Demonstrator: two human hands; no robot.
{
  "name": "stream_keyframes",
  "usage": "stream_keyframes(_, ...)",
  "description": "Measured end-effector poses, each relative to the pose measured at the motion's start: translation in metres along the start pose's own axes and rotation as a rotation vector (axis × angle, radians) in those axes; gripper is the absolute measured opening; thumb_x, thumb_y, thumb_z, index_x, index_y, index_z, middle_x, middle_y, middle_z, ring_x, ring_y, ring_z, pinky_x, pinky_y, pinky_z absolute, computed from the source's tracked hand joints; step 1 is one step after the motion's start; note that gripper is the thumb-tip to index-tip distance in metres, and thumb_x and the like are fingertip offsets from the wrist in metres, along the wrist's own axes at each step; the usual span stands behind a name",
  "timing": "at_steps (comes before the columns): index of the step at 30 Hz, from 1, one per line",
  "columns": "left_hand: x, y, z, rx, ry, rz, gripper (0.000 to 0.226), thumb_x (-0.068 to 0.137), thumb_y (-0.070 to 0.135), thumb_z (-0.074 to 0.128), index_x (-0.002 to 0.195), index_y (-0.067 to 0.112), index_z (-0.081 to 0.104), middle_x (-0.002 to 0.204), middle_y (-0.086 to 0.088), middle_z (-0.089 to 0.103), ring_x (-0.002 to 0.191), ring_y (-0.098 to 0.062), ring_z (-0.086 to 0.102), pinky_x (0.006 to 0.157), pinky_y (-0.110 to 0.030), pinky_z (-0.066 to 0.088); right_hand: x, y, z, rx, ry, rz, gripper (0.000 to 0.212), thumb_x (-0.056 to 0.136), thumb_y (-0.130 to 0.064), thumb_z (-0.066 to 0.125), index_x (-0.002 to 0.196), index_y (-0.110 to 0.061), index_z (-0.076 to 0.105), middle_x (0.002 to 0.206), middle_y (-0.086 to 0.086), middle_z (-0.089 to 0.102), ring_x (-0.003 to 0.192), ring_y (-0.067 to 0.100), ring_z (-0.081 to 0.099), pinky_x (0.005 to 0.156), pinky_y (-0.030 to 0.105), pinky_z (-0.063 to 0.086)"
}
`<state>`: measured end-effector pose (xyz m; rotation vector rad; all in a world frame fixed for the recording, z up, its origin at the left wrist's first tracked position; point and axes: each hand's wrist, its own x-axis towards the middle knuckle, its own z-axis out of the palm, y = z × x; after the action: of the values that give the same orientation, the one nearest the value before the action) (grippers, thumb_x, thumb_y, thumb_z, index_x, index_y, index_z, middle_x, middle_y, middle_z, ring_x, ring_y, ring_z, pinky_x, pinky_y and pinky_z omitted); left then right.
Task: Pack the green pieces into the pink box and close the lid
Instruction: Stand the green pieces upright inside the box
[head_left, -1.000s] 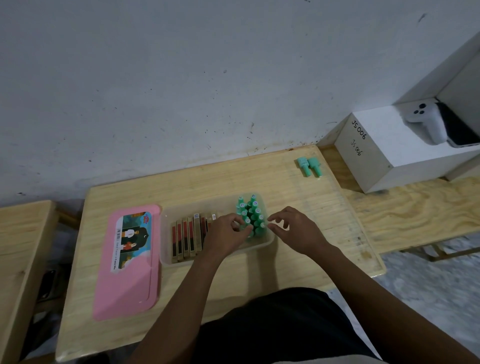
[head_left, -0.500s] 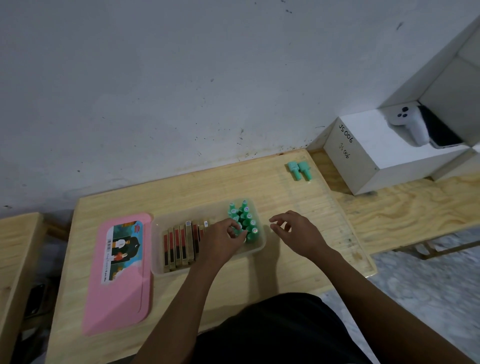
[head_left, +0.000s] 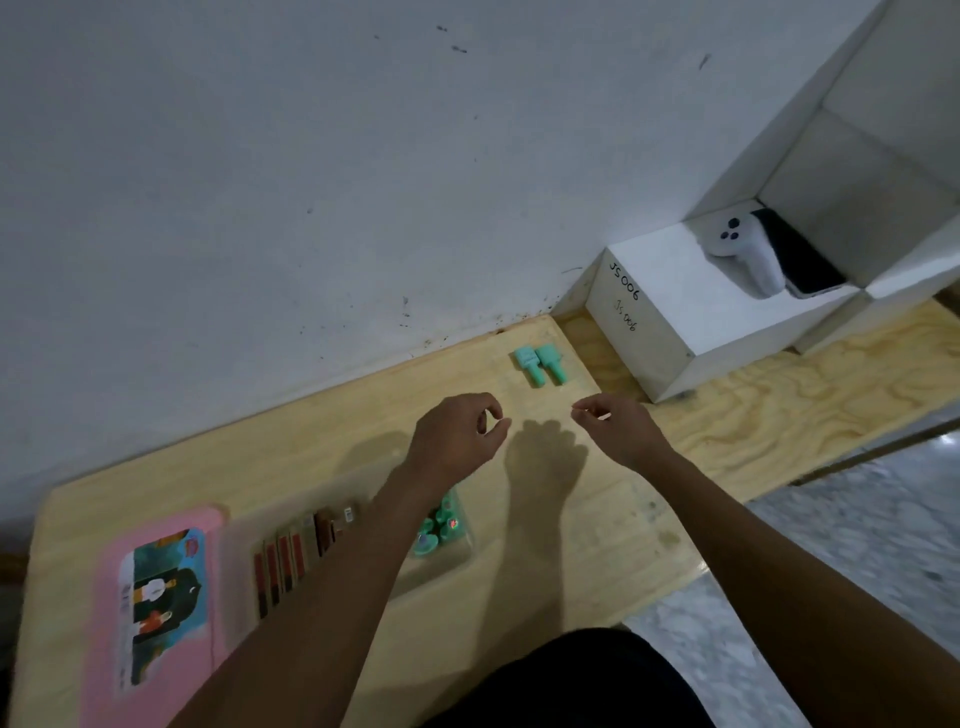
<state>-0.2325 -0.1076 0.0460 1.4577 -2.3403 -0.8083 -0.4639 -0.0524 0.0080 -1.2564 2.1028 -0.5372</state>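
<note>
Two green pieces (head_left: 539, 365) lie side by side at the table's far edge by the wall. My left hand (head_left: 457, 439) and my right hand (head_left: 615, 431) hover just short of them, fingers loosely curled and holding nothing. Behind my left forearm sits the clear box tray (head_left: 244, 525), with several green pieces (head_left: 441, 525) standing in its right end and brown sticks (head_left: 291, 556) in its left. The pink lid (head_left: 161, 613), with a picture label, lies flat to the tray's left.
A white cube marked JS 006 (head_left: 660, 317) stands on a lower wooden board at the right, with a white controller (head_left: 743, 249) and a dark phone on it. The wall runs along the wooden table's (head_left: 597, 519) far edge.
Both hands have left the green pieces in the tray and moved forward toward the two pieces near the wall. The view has tilted, so the tray now sits lower left.
</note>
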Motion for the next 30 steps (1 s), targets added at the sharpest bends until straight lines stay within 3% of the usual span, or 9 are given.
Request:
stream_keyframes(5,0.062,0.013,0.024,0.127,-0.223,-0.045,0.038,0.086,0.046,0.059,0.117,0.026,0.058,0.107,0.002,0.061,0.098,-0.02,0.06,0.076,-0.031,0.047,0.043,0.006,-0.004,-0.009,-0.074,0.064,0.029,0.091,-0.039,0.06,0.112,-0.022,0.069,0.107,0.0,0.07,0.091,0.017,0.065,0.084,0.035,0.053)
stream_keyframes(8,0.092,0.016,0.045,0.16,-0.263,-0.13,0.046,0.087,0.047,0.059,0.126,0.023,0.053,0.12,-0.001,0.06,0.109,-0.022,0.06,0.085,-0.036,0.048,0.067,0.004,-0.002,-0.048,-0.113,0.105,0.035,0.091,-0.042,0.058,0.121,-0.024,0.063,0.113,0.0,0.066,0.097,0.017,0.062,0.086,0.039,0.054)
stream_keyframes(12,0.124,0.02,0.074,0.049,-0.215,-0.369,0.041,0.086,0.047,0.057,0.115,0.019,0.062,0.115,-0.002,0.067,0.105,-0.023,0.063,0.077,-0.031,0.046,0.094,0.004,0.004,-0.088,-0.072,0.129,0.035,0.091,-0.038,0.052,0.124,-0.027,0.06,0.123,0.003,0.065,0.102,0.023,0.063,0.084,0.035,0.052)
stream_keyframes(16,0.143,0.019,0.098,-0.02,-0.175,-0.549,0.041,0.086,0.049,0.051,0.1,0.015,0.069,0.102,-0.006,0.07,0.093,-0.026,0.066,0.067,-0.029,0.044,0.108,0.0,0.009,-0.156,-0.069,0.115,0.036,0.091,-0.045,0.056,0.122,-0.027,0.059,0.11,-0.001,0.067,0.09,0.017,0.061,0.071,0.029,0.046)
stream_keyframes(24,0.144,0.017,0.105,0.058,-0.108,-0.598,0.038,0.085,0.05,0.057,0.101,0.018,0.069,0.099,-0.003,0.071,0.09,-0.024,0.067,0.065,-0.031,0.048,0.109,-0.002,0.017,-0.264,0.005,0.062,0.032,0.087,-0.049,0.059,0.11,-0.029,0.066,0.102,-0.003,0.07,0.087,0.018,0.065,0.072,0.032,0.053)
stream_keyframes(27,0.138,0.012,0.097,-0.035,-0.108,-0.577,0.031,0.088,0.042,0.059,0.101,0.017,0.071,0.098,-0.003,0.072,0.089,-0.022,0.067,0.061,-0.028,0.045,0.103,-0.003,0.015,-0.183,0.028,0.057,0.033,0.089,-0.043,0.06,0.113,-0.022,0.067,0.105,0.001,0.071,0.089,0.02,0.066,0.073,0.038,0.056)
stream_keyframes(30,0.127,0.001,0.084,-0.142,-0.056,-0.545,0.029,0.086,0.036,0.066,0.104,0.014,0.071,0.102,-0.006,0.072,0.092,-0.022,0.067,0.067,-0.03,0.051,0.095,-0.005,0.01,-0.06,0.072,0.058,0.032,0.092,-0.035,0.06,0.117,-0.015,0.068,0.108,0.006,0.072,0.092,0.021,0.068,0.075,0.036,0.057)
